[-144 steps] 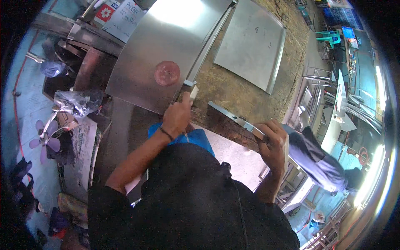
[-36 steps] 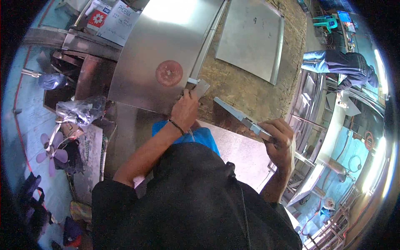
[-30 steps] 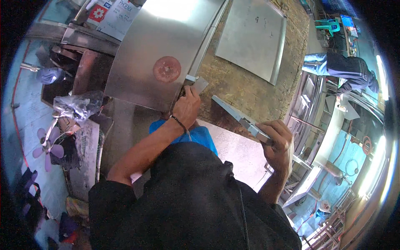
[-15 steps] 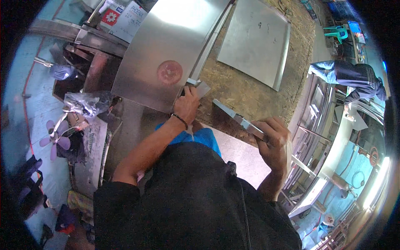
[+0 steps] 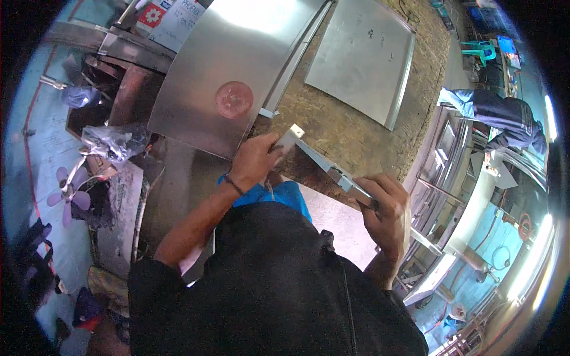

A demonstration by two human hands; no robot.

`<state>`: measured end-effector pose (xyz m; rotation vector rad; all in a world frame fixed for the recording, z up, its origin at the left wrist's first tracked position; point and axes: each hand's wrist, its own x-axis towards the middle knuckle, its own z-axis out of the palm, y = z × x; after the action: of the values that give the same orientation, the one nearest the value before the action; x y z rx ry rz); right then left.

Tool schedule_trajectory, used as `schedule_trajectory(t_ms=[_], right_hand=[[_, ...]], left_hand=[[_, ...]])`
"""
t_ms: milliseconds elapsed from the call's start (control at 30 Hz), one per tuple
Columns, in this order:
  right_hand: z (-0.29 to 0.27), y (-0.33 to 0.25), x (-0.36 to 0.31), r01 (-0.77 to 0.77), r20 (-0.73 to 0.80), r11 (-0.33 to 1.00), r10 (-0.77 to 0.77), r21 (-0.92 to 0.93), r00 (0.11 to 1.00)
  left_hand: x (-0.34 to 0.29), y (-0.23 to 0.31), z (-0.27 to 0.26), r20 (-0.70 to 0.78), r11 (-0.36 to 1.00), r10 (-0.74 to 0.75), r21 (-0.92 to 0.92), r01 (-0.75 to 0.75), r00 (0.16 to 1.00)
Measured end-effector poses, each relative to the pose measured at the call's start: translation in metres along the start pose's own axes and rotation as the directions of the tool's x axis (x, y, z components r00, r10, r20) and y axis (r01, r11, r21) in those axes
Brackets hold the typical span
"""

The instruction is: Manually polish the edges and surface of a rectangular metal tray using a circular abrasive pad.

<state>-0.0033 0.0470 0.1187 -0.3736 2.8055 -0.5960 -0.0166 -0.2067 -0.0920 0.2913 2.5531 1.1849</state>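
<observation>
Between the thumb and fingers of my left hand (image 5: 256, 159) is a small flat metal plate (image 5: 291, 136) with small holes near its far end. My right hand (image 5: 386, 204) is closed round the near end of a narrow metal bar (image 5: 323, 164), which has a bulkier block-like part beside the fingers. The bar's far tip reaches the small plate; whether they touch, I cannot tell. Both pieces are above the front edge of the wooden worktable (image 5: 297, 107). A large shiny metal sheet (image 5: 196, 95) with a round reddish disc (image 5: 234, 99) on it is just beyond my left hand.
Another metal panel (image 5: 362, 65) with raised edges rests on the table at the right. A narrow metal channel (image 5: 291, 71) runs along the large sheet's edge. At left are a purple-bladed fan (image 5: 69, 193) and a plastic bag (image 5: 116, 142). Another person (image 5: 499, 115) bends over at the far right.
My left hand has moved from the large sheet's near corner toward me and right, bringing the small plate up to the bar's tip. My right hand keeps its grip, nearly still.
</observation>
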Motion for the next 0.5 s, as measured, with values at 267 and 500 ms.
schedule_trajectory(t_ms=[267,500], right_hand=[[-0.004,0.002,0.007,0.004,-0.009,1.0,-0.004,-0.002,1.0],[-0.005,0.002,0.009,0.006,0.009,1.0,-0.006,-0.001,1.0]], left_hand=[[-0.045,0.077,-0.073,0.345,0.5,-0.115,-0.791,0.354,0.932],[-0.059,0.105,-0.076,0.544,0.154,-0.058,-0.823,0.546,0.837]])
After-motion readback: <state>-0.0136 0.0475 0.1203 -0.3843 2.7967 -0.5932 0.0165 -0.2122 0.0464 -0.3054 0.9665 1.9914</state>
